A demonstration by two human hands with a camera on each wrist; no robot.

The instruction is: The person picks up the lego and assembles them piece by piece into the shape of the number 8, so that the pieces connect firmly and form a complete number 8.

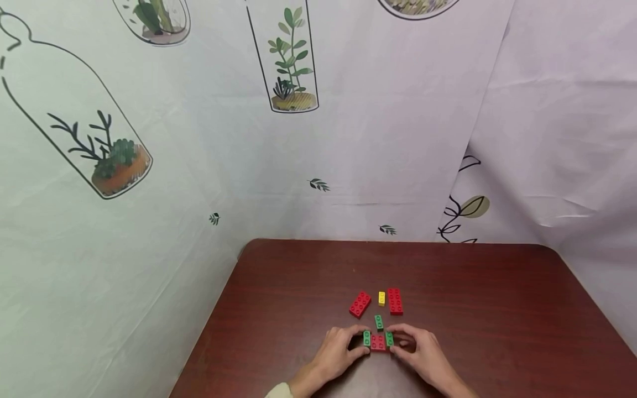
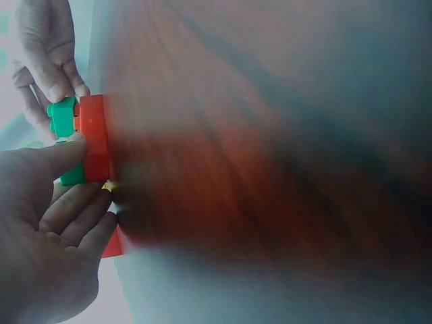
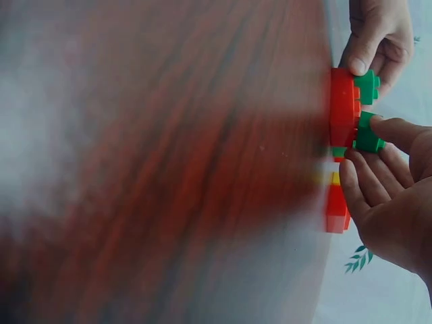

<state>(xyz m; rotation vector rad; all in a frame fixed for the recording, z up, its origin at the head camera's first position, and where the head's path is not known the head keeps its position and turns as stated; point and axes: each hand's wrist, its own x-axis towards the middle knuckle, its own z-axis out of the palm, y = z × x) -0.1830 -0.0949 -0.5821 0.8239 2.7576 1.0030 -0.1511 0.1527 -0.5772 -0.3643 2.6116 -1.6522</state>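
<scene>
A red brick point(image 1: 378, 342) lies near the table's front with a green brick on top at each end. My left hand point(image 1: 335, 351) pinches the left green brick point(image 1: 366, 338) between thumb and fingers. At the other end my right hand point(image 1: 424, 351) grips the right green brick point(image 1: 389, 339) the same way. Seen side-on in the right wrist view, both green bricks sit on the studs of the red brick point(image 3: 342, 108), with red studs showing between them. Just beyond the hands lies a loose green brick point(image 1: 379, 323).
Farther back on the brown table point(image 1: 278, 276) lie a tilted red brick point(image 1: 360, 304), a small yellow brick point(image 1: 381, 298) and another red brick point(image 1: 395, 301). A white printed cloth point(image 1: 348, 166) hangs behind the table's far edge and along its left side.
</scene>
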